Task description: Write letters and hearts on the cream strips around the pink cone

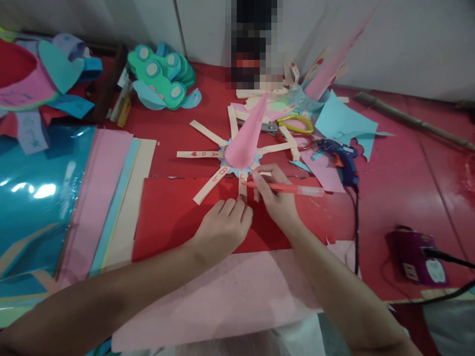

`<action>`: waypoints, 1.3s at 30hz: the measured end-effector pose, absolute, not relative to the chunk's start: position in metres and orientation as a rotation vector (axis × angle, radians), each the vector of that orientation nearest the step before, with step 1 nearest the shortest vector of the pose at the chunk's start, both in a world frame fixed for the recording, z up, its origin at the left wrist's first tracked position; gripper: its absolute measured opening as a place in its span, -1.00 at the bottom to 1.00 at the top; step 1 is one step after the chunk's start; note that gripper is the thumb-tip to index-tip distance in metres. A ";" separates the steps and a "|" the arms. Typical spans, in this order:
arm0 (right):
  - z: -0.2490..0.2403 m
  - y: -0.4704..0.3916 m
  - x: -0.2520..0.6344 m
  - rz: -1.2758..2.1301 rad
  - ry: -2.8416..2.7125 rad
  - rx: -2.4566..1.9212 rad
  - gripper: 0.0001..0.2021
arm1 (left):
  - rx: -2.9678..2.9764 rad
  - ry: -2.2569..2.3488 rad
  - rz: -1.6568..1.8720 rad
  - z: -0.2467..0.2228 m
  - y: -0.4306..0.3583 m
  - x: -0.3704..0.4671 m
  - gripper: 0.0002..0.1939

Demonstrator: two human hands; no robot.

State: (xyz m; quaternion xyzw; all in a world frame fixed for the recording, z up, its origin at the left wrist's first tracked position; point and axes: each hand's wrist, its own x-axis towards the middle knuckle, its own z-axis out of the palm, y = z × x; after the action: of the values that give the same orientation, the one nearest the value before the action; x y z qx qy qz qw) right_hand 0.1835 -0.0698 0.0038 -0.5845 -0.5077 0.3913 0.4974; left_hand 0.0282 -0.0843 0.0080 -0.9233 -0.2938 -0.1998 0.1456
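Note:
A pink paper cone (245,138) stands on a scalloped light-blue base, with several cream paper strips radiating from it. One strip (200,154) bears a red "A a" and a heart; another strip (211,185) reads "B b". My left hand (224,223) is closed, its fingertips on the outer end of the strip marked "C" (242,181). Between the fingers of my right hand (279,200) is a red pen (285,188), its tip at that strip just under the letter. Beneath lies a red sheet (166,217).
Scissors (297,122), a blue glue gun (343,160) and paper scraps lie to the right, with a purple power box (419,254) nearer. Green paper cutouts (159,74) sit at back left; coloured sheets (107,193) lie left. Another pink cone (330,69) stands behind.

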 end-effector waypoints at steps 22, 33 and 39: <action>-0.003 -0.065 0.184 0.865 -1.271 -1.491 -0.67 | -2.657 -0.859 -0.602 0.008 -0.084 0.029 -0.87; 0.001 -0.065 0.184 0.859 -1.254 -1.493 -0.69 | -2.640 -0.866 -0.604 0.006 -0.085 0.029 -0.88; -0.004 -0.066 0.184 0.772 -1.334 -1.569 -0.67 | -2.627 -0.862 -0.600 0.006 -0.085 0.029 -0.90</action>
State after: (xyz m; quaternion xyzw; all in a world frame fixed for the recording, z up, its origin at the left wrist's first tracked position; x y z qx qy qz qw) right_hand 0.1838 -0.0662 -0.0035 -0.6357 -0.5405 0.3129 0.4537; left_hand 0.0294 -0.0846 0.0059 -0.9172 -0.3010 -0.2094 0.1557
